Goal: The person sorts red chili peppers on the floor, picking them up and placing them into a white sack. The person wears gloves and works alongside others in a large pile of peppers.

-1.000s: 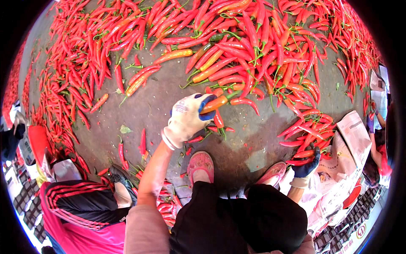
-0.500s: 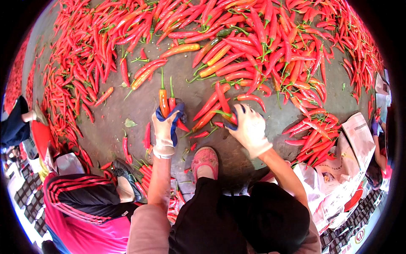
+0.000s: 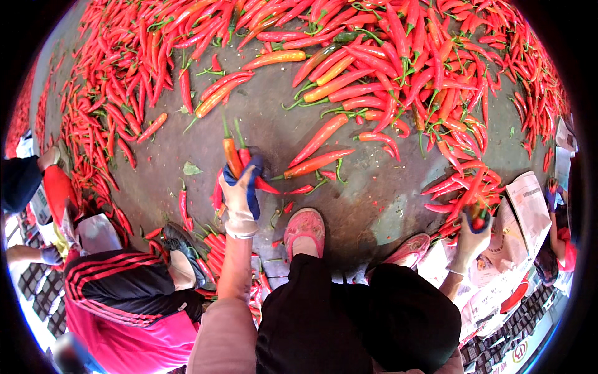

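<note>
My left hand [image 3: 240, 196], in a white and blue work glove, is closed around an orange chili pepper [image 3: 232, 156] and red ones, their green stems pointing up. Far to the right, my gloved right hand [image 3: 472, 238] is closed on red chili peppers [image 3: 478, 219], largely hidden by its fingers. It is beside a small pile of red chilies [image 3: 443, 204]. In front of me, two loose red chilies [image 3: 319, 138] lie on the grey floor, with short broken pieces [image 3: 304, 189] nearer my foot.
A large heap of red chilies [image 3: 398, 37] spreads across the far side. Printed paper [image 3: 529, 206] stands at the right pile. Someone in dark striped trousers [image 3: 118, 287] sits close on my left. My pink shoe [image 3: 305, 227] is between my arms. Another person's arm shows at the right rim.
My right hand has left the loose chilies in the middle, taking chilies along to the small pile at the right. My left hand keeps its chilies and has barely moved.
</note>
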`<state>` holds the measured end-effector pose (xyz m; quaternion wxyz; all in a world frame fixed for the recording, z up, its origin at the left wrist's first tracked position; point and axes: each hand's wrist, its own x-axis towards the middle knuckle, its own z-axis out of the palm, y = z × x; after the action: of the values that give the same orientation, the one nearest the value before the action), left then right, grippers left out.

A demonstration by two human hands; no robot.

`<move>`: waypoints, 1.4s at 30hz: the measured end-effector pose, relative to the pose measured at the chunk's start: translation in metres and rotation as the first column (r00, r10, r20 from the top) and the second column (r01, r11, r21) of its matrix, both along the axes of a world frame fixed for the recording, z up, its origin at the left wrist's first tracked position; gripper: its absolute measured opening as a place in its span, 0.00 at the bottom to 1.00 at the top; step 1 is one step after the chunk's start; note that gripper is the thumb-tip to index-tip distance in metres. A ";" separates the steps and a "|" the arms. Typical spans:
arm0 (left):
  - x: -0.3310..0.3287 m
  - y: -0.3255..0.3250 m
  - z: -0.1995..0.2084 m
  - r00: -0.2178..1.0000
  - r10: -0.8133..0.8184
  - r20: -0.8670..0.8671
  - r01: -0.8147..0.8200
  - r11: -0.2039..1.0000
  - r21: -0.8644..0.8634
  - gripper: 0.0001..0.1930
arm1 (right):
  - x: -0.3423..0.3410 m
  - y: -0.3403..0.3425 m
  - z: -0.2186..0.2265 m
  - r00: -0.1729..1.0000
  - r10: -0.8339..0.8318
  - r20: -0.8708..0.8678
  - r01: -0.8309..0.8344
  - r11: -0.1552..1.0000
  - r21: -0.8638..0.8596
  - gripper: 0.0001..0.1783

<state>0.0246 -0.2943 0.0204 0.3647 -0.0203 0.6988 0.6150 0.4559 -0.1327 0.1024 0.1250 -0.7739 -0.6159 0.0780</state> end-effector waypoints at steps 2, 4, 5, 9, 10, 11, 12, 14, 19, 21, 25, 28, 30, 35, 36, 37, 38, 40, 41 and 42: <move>-0.006 -0.003 -0.015 0.999 0.036 -0.024 -0.035 0.999 0.022 0.14 | -0.006 -0.002 0.003 0.989 0.033 -0.147 -0.017 0.993 0.114 0.27; -0.011 -0.008 -0.019 0.997 0.048 -0.063 -0.048 0.999 -0.001 0.14 | -0.059 -0.007 0.006 0.934 0.324 -0.153 -0.323 0.946 0.032 0.25; -0.016 -0.014 -0.015 0.995 0.073 -0.063 -0.074 0.997 -0.011 0.14 | -0.104 -0.012 0.007 0.828 0.369 -0.421 -0.450 0.887 -0.107 0.24; -0.013 0.012 -0.001 0.999 0.038 -0.037 -0.036 0.999 0.036 0.14 | -0.198 -0.028 -0.026 0.260 0.910 -0.323 -0.965 0.254 -0.064 0.26; -0.011 0.019 -0.001 1.000 -0.002 -0.006 0.003 0.999 0.052 0.14 | -0.214 -0.032 -0.040 0.144 0.956 -0.255 -0.989 0.130 -0.072 0.26; -0.015 0.022 0.004 0.999 -0.035 0.003 0.035 0.998 0.054 0.15 | -0.236 -0.042 -0.050 0.073 0.975 -0.208 -0.996 0.060 -0.067 0.21; -0.019 0.024 0.010 0.998 -0.045 -0.034 0.047 0.998 0.044 0.16 | -0.254 -0.052 -0.063 0.023 0.989 -0.143 -0.998 0.014 -0.065 0.17; -0.020 0.033 0.016 0.994 -0.072 -0.082 0.076 0.996 0.038 0.16 | -0.275 -0.058 -0.081 -0.003 1.000 -0.021 -0.988 -0.006 -0.157 0.17; -0.014 0.052 -0.001 0.803 -0.441 -0.401 0.344 0.892 -0.293 0.22 | -0.263 -0.052 -0.086 0.093 0.984 -0.151 -0.955 0.046 -0.294 0.20; 0.004 0.076 0.024 0.671 -0.578 -0.464 0.399 0.809 -0.431 0.23 | -0.244 -0.039 -0.070 0.110 0.957 -0.267 -0.955 0.028 -0.294 0.26; 0.027 0.098 0.004 0.265 -0.798 -0.541 0.406 0.602 -0.688 0.25 | -0.177 -0.021 -0.049 0.514 0.454 -0.728 -0.840 0.439 -0.319 0.35; 0.037 0.103 -0.011 0.111 -0.849 -0.517 0.388 0.516 -0.763 0.24 | -0.147 -0.006 -0.052 0.523 0.162 -0.837 -0.709 0.628 -0.322 0.35; 0.037 0.105 -0.006 0.172 -0.836 -0.521 0.445 0.538 -0.716 0.24 | -0.147 0.004 -0.058 0.586 0.273 -0.763 -0.650 0.721 -0.240 0.37; 0.018 0.077 0.001 0.549 -0.722 -0.422 0.649 0.686 -0.329 0.24 | -0.169 0.022 -0.055 0.794 0.483 -0.370 -0.608 0.608 -0.510 0.44; 0.013 0.067 0.002 0.625 -0.704 -0.338 0.669 0.706 -0.234 0.22 | -0.168 0.023 -0.052 0.778 0.511 -0.365 -0.620 0.532 -0.577 0.45; 0.011 0.056 0.005 0.793 -0.607 -0.043 0.605 0.794 -0.055 0.23 | -0.157 0.019 -0.058 0.712 0.586 -0.388 -0.689 0.471 -0.551 0.38; 0.010 0.047 0.011 0.834 -0.473 0.283 0.471 0.879 0.080 0.24 | -0.152 0.017 -0.051 0.751 0.405 -0.522 -0.660 0.476 -0.581 0.35; 0.010 0.013 -0.007 0.858 -0.349 0.377 0.223 0.914 0.339 0.24 | -0.135 0.017 -0.047 0.640 -0.110 -0.760 -0.645 0.461 -0.610 0.29; 0.009 0.003 -0.018 0.835 -0.330 0.440 0.151 0.907 0.393 0.24 | -0.117 0.018 -0.056 0.476 -0.421 -0.772 -0.628 0.453 -0.633 0.26; 0.009 -0.005 -0.023 0.809 -0.307 0.501 0.075 0.900 0.430 0.24 | -0.112 0.018 -0.053 0.478 -0.456 -0.751 -0.553 0.507 -0.661 0.21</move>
<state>0.0331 -0.2997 -0.0031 0.6098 -0.0536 0.4233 0.6678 0.3442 -0.1152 0.0492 0.0158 -0.5447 -0.3575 0.7584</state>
